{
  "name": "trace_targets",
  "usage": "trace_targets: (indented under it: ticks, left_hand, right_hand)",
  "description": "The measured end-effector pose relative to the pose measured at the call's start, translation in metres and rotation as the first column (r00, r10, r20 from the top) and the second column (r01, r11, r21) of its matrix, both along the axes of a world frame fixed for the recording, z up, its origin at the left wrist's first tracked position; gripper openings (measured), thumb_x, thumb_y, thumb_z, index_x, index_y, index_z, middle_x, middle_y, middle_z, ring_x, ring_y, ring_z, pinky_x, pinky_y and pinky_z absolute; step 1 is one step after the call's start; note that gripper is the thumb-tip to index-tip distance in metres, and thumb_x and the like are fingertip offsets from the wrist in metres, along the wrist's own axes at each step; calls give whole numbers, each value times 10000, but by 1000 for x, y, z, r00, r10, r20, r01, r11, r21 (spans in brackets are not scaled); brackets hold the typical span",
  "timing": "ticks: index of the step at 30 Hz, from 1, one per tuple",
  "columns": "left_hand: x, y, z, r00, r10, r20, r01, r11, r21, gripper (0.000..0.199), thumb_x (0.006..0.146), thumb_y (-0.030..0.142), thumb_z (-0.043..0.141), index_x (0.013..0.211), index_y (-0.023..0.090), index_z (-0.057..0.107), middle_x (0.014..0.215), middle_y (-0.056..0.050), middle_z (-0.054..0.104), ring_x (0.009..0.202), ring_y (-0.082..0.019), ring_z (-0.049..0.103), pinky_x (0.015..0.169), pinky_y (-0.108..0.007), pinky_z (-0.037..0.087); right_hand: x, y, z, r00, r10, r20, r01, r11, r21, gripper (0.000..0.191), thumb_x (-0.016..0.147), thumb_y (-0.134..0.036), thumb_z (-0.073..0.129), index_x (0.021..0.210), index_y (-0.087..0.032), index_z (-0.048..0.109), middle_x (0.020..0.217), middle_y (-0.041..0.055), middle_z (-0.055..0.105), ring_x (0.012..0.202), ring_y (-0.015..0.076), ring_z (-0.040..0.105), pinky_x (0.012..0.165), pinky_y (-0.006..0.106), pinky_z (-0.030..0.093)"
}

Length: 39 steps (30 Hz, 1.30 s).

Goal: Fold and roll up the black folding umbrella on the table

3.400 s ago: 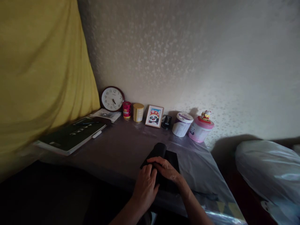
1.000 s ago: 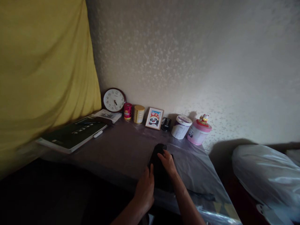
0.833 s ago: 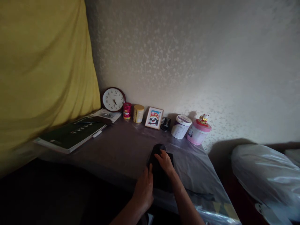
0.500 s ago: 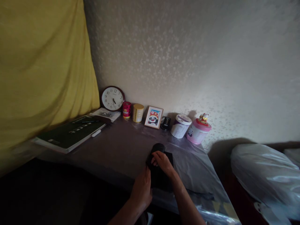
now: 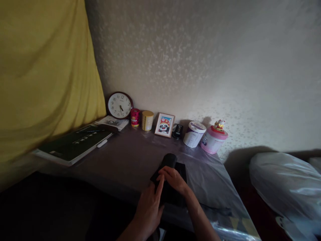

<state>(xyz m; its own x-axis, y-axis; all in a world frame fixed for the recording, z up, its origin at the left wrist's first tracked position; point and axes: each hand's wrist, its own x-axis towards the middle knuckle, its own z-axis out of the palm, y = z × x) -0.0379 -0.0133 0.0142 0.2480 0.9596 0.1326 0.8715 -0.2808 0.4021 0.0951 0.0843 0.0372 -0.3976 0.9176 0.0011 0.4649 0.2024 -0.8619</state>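
Note:
A black rolled bundle, seemingly cloth, lies near the table's front edge; its exact kind is too dark to make out. On top of it rests my right hand, its fingers curled over the black material. My left hand grips the bundle's left side, with the index finger stretched up to the right fingertips. Dark flat material shows to the right of the roll, under my right hand. The bundle's lower part is hidden by my hands and shadow.
Along the wall stand a clock, a red can, a yellow tin, a panda picture frame, a small black device, a white tub and a pink-lidded tub. A large green book lies left.
My left index finger has moved up to meet the right fingertips. A black corner now sticks out on the bundle's left, and the right hand has shifted slightly down.

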Motion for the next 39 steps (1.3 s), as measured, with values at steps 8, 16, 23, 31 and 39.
trace_targets:
  ticks: [8, 16, 23, 31, 39]
  left_hand:
    - [5, 7, 7, 997, 68, -47, -53, 965, 255, 602, 696, 191, 594, 1270, 192, 415, 1432, -149, 256, 1282, -346, 315, 1012, -498, 324]
    - [18, 12, -23, 994, 56, -98, -36, 980, 196, 494, 739, 123, 561, 1215, 185, 445, 1260, -132, 455, 1145, -291, 478, 933, -433, 436]
    - [24, 12, -41, 991, 79, -112, -56, 979, 197, 554, 738, 74, 501, 1266, 188, 378, 1304, -128, 430, 1206, -286, 424, 963, -430, 416]
    - [25, 15, -25, 997, 72, -32, -71, 997, 19, 713, 740, 92, 494, 1398, 123, 222, 1291, -142, 443, 1218, -278, 414, 1014, -407, 362]
    - [23, 18, -16, 999, 30, -28, -34, 989, -142, 712, 762, 76, 420, 1418, 116, 147, 1455, -184, 264, 1324, -277, 285, 1029, -405, 335]
  right_hand:
    - [1, -4, 10, 994, 47, -94, -53, 997, -60, 335, 892, -404, 383, 857, -173, 623, 751, 25, 701, 712, 142, 643, 654, 253, 488]
    - [1, -13, 6, 1000, 12, -4, -12, 995, 99, 270, 891, -361, 435, 898, -211, 660, 794, 8, 687, 760, 137, 627, 718, 242, 475]
    - [9, 2, -11, 975, -46, 217, -76, 851, 520, 239, 904, -275, 453, 911, -248, 690, 984, 22, 700, 1067, 186, 542, 990, 385, 328]
    - [18, 51, -21, 936, -70, 344, -125, 850, 512, 309, 920, -228, 377, 902, -240, 685, 961, 17, 703, 1120, 189, 510, 1051, 428, 219]
    - [29, 93, -32, 931, -223, 290, 104, 921, 377, 282, 891, -255, 399, 877, -259, 680, 971, 8, 694, 1007, 158, 577, 943, 290, 369]
